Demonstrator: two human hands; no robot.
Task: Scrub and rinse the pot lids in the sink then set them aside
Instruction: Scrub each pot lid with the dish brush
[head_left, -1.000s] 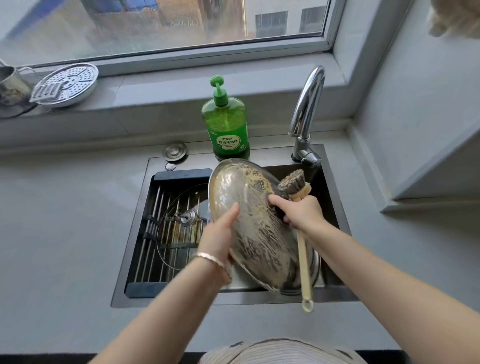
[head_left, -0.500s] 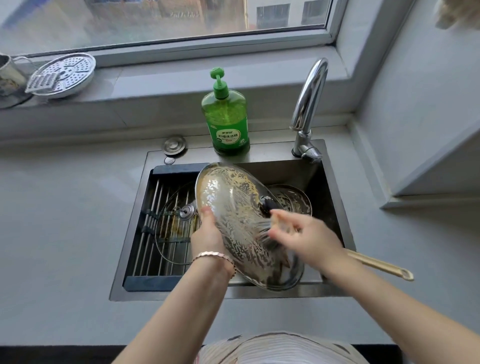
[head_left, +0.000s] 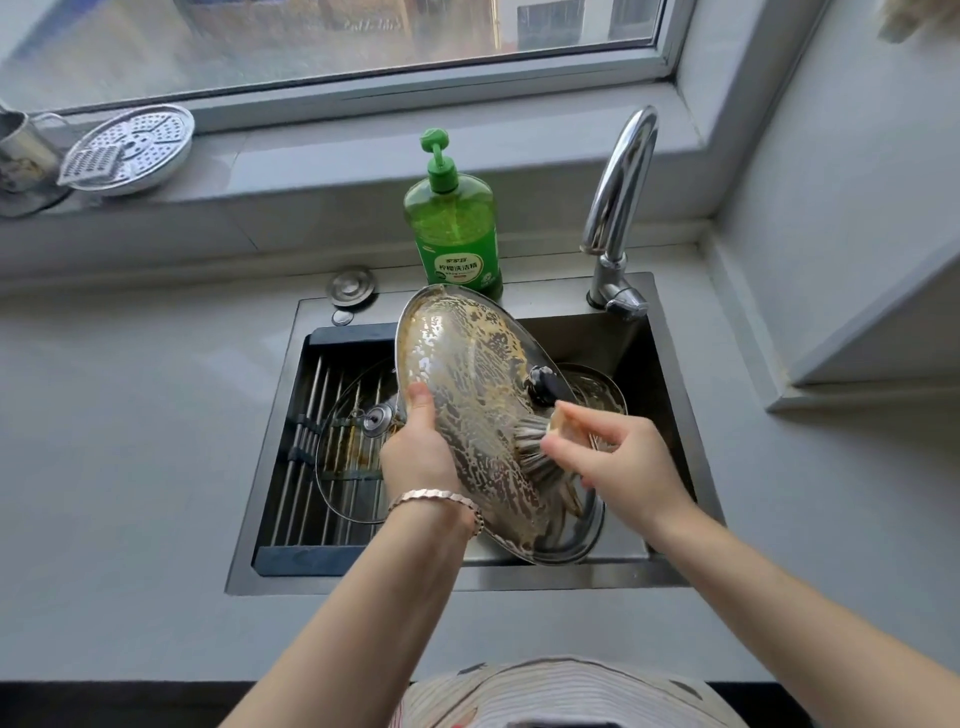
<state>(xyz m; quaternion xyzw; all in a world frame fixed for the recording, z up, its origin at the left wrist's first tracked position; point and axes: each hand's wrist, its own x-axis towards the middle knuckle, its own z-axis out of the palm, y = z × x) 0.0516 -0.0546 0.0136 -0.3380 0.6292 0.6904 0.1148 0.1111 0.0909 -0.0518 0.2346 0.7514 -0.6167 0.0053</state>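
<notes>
**Domestic kitchen, washing-up corner.** A stainless-steel sink (head_left: 467, 584) is set into a pale grey surface (head_left: 130, 441) beneath a window (head_left: 332, 47), with a chrome swan-neck tap (head_left: 618, 192) at its back rim. A green pump bottle (head_left: 454, 228) of dish detergent stands beside the tap. A roll-up draining rack (head_left: 311, 457) spans the left part of the basin and carries a clear lid (head_left: 348, 478). A larger soapy glass lid (head_left: 467, 395) and a scrubbing brush (head_left: 535, 447) are over the basin. On the sill (head_left: 363, 150) lie a perforated steamer plate (head_left: 140, 140), a small grater (head_left: 91, 165) and what appears to be a metal mug (head_left: 21, 150), partly cut off by the frame edge. A metal sink stopper (head_left: 352, 286) rests on the surface.
</notes>
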